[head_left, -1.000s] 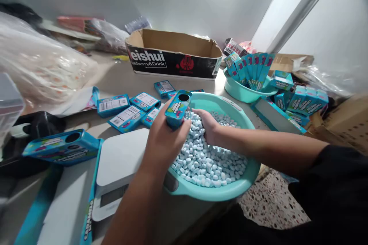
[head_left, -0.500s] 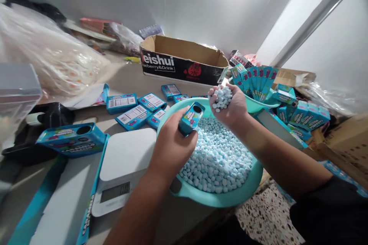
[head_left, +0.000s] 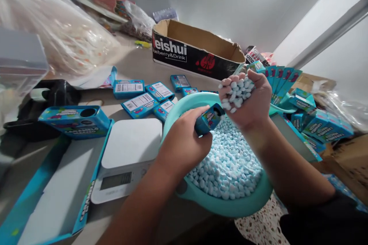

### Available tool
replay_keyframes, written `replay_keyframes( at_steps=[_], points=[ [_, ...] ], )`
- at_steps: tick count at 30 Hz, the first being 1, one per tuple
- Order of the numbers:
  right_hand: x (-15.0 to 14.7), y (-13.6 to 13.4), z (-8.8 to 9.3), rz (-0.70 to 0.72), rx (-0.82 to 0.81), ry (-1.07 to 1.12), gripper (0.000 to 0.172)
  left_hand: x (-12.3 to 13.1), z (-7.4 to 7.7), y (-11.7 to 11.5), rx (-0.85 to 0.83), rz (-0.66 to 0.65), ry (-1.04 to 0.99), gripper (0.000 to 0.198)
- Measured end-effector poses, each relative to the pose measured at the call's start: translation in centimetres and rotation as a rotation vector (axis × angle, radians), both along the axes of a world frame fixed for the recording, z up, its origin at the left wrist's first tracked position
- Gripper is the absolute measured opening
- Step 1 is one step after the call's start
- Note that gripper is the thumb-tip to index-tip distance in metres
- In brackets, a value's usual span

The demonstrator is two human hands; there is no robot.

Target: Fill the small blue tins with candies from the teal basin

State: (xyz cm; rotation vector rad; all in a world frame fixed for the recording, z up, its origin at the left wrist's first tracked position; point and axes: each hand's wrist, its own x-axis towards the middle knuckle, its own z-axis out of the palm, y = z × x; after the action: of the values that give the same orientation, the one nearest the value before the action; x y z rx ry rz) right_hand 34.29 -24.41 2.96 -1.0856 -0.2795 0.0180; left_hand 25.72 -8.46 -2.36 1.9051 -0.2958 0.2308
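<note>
My left hand (head_left: 186, 139) is wrapped round a small blue candy box (head_left: 209, 119), tilted so that its round dark hole points up and to the right. Close beside that hole, my right hand (head_left: 251, 103) cups a heap of pale blue candies (head_left: 239, 92), its fingers curled up around them. Below both hands stands a turquoise basin (head_left: 230, 206) holding a deep layer of the same candies. Just left of the basin lies a white kitchen scale (head_left: 132, 141) with nothing on its plate; the digits on its display are too blurred to read.
A larger blue box with a round hole (head_left: 76, 120) stands by an open blue tray (head_left: 61, 191) at the left. Several small blue boxes (head_left: 140, 104) lie behind the scale. A black carton (head_left: 198, 59) stands at the back; more blue boxes (head_left: 327, 124) crowd the right.
My right hand has brought its candies nearer the small box, and the box has tipped toward them. The whole view has shifted, so the surroundings sit differently in the picture.
</note>
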Motion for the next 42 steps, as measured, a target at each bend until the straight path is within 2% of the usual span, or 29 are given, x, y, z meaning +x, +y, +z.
replay_keyframes(
  at_steps=[5,13,23,27,30,34,39,42],
  points=[
    [0.0,-0.3,-0.1,-0.059,-0.2,-0.058,0.026,-0.1,0.2,0.0,0.035,-0.024,-0.015,0.063],
    [-0.8,0.2,0.1,-0.078,-0.231,-0.055,0.026,-0.3,0.0,0.0,0.044,-0.002,-0.031,0.061],
    [-1.7,1.3,0.2,-0.098,-0.053,0.013,0.014,-0.4,0.3,0.1,0.048,0.006,-0.014,0.06],
    [-1.9,1.6,0.3,-0.052,0.042,0.064,0.011,-0.4,0.2,0.1,0.055,-0.001,-0.026,0.06],
    [-2.1,1.6,0.5,0.008,0.065,0.064,0.017,-0.3,0.2,0.2,0.058,0.006,-0.041,0.058],
    [-2.4,1.4,0.9,0.012,-0.133,-0.021,0.03,-0.3,0.3,0.2,0.064,0.013,-0.06,0.056],
    [-3.2,1.6,1.0,0.009,-0.356,-0.346,0.023,-0.2,0.4,0.1,0.036,0.082,-0.008,0.049],
    [-3.5,1.9,0.9,0.0,-0.666,-0.476,0.022,-0.3,0.5,0.1,0.026,0.092,0.024,0.039]
  ],
)
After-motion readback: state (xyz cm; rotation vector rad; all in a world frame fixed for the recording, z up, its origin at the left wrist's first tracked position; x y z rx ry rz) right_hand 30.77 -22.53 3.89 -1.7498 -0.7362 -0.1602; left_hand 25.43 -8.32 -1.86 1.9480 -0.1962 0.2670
